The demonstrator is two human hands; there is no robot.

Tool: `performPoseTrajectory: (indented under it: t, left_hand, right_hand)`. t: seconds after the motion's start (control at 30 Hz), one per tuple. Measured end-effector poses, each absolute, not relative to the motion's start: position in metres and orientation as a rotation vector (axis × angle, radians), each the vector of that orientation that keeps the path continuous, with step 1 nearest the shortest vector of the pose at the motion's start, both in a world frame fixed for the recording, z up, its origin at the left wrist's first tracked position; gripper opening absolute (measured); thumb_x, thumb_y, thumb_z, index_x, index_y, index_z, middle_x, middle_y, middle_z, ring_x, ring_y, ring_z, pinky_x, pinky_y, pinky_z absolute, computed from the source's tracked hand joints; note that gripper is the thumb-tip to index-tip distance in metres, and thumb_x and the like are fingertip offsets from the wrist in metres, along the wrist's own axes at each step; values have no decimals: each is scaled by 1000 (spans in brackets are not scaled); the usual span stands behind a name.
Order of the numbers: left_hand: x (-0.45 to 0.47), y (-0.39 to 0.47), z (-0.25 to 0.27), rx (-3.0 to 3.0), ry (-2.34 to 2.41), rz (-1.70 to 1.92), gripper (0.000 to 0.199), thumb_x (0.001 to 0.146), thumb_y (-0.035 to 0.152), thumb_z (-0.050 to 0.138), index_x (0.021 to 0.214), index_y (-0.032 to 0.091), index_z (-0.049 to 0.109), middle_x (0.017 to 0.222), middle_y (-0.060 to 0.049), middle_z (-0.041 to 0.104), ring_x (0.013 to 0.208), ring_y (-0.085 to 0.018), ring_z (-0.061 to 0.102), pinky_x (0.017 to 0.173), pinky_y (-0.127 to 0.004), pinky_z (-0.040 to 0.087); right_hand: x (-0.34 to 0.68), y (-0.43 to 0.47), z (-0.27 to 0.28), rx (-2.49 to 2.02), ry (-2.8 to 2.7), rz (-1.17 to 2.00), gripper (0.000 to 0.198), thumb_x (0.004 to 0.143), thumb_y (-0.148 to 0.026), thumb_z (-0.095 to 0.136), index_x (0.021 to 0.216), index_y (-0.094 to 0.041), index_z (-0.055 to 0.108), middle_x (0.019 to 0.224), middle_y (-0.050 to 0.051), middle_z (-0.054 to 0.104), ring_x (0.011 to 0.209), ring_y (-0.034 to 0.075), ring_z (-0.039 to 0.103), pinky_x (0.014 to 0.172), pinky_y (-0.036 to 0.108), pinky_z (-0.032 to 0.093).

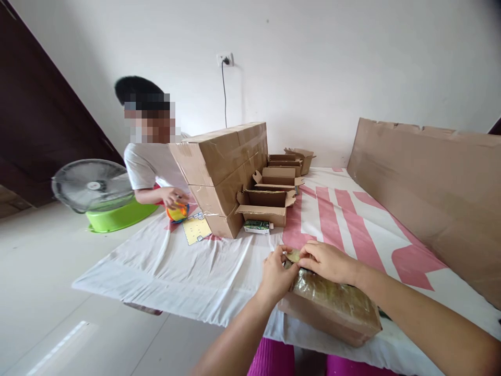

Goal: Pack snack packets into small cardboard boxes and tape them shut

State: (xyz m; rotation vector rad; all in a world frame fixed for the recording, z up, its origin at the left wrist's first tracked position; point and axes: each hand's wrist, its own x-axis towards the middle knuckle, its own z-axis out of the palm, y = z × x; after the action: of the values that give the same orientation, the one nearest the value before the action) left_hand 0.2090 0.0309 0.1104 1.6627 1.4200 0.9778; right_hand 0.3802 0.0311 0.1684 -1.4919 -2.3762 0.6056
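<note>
A brown cardboard box (pixel 329 318), its top covered with shiny clear tape, lies at the table's near edge in front of me. At its far left end, my left hand (pixel 278 271) has thumb and fingers closed round a small yellowish piece of packing tape (pixel 293 255). My right hand (pixel 326 260) comes in from the right over the box top, its fingertips pinched on the same tape. The two hands nearly touch. How much tape lies beneath the fingers is hidden.
Stacked closed boxes (pixel 221 172) stand mid-table, with several open boxes (pixel 262 215) beside them and a small green-and-white carton (pixel 257 226) in front. A large cardboard panel (pixel 426 193) rises at right. Another person (pixel 151 162) handles a colourful toy (pixel 178 212) at left, near a fan (pixel 94 185).
</note>
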Motion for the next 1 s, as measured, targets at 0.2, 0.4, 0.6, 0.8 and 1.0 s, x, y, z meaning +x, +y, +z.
performPoseTrajectory:
  t: [0.2,0.4,0.6,0.8,1.0]
  left_hand:
    - [211,31,111,1694,1456,966,35,71,24,68,104,23,57,81,1,68,81,-19,65,76,-29,44]
    - [212,33,115,1698,1460,946,34,71,22,66,104,24,58,79,2,67,81,-18,65,77,-29,44]
    - [211,36,119,1713,1403,914,33,70,31,72,101,23,60,88,-1,68,87,-20,64,80,-31,46]
    - [213,43,113,1626,1336,870,40,67,20,72,104,23,58,78,2,67,77,-17,64,75,-28,47]
    - [217,46,111,1626,1337,878,41,65,11,66,102,24,58,74,5,66,72,-15,63,71,-25,47]
  right_hand:
    - [366,29,174,-1534,-2602,246,21,85,-15,50,77,-18,70,84,7,71,79,19,64,71,29,40]
    - [362,31,169,-1632,-2508,173,21,84,-15,48,86,-15,69,89,9,72,82,21,65,71,29,41]
    - [369,33,178,-1598,-2436,432,19,80,-14,55,83,-20,73,88,3,74,82,18,65,73,27,41]
    - [368,30,169,-1600,-2416,398,20,80,-13,54,82,-21,73,88,4,74,81,18,65,73,27,42]
    - [362,20,153,-1640,-2401,171,19,83,-15,49,90,-16,67,91,9,71,86,21,65,76,30,43]
